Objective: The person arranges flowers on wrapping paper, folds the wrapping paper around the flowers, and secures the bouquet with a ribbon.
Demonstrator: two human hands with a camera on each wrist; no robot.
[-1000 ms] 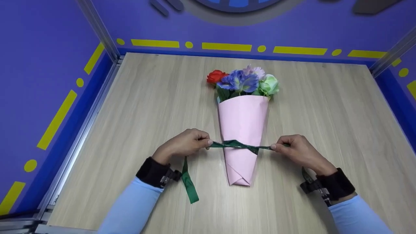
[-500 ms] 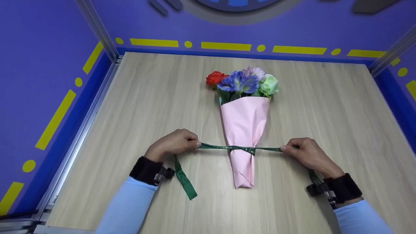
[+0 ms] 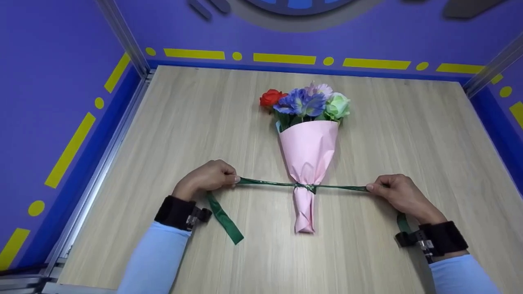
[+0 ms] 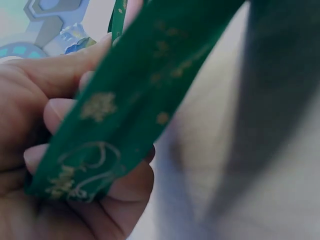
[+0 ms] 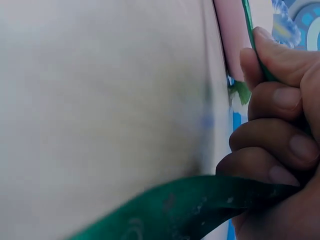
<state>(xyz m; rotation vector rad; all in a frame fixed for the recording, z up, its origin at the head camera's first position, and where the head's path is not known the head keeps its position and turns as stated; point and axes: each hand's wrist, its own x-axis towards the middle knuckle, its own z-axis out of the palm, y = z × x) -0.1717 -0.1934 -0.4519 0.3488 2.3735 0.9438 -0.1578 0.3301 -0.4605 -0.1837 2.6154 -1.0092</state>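
Observation:
A bouquet in pink wrapping paper point(image 3: 309, 149) lies on the table, its red, blue-violet, pale pink and light green flowers point(image 3: 302, 102) pointing away from me. Green ribbon point(image 3: 265, 182) crosses tightly round the lower wrap, pinching it into a narrow waist. My left hand point(image 3: 210, 177) pinches one side of the ribbon between thumb and fingers, out to the left; a loose tail hangs below it. On the right, my right hand point(image 3: 402, 194) grips the other side, with fingers curled round it in the right wrist view. Gold prints show on the ribbon point(image 4: 125, 95) in the left wrist view.
The wooden table point(image 3: 196, 114) spreads around the bouquet. Blue-violet walls point(image 3: 286, 41) with yellow marks enclose its back and sides, and a metal frame point(image 3: 122, 122) runs along the left edge. Both wrists wear black bands with small cameras.
My hands have moved apart, left hand leftward and right hand rightward, drawing the ribbon straight. The crossing has tightened, and the lower wrap has gathered from wide to narrow.

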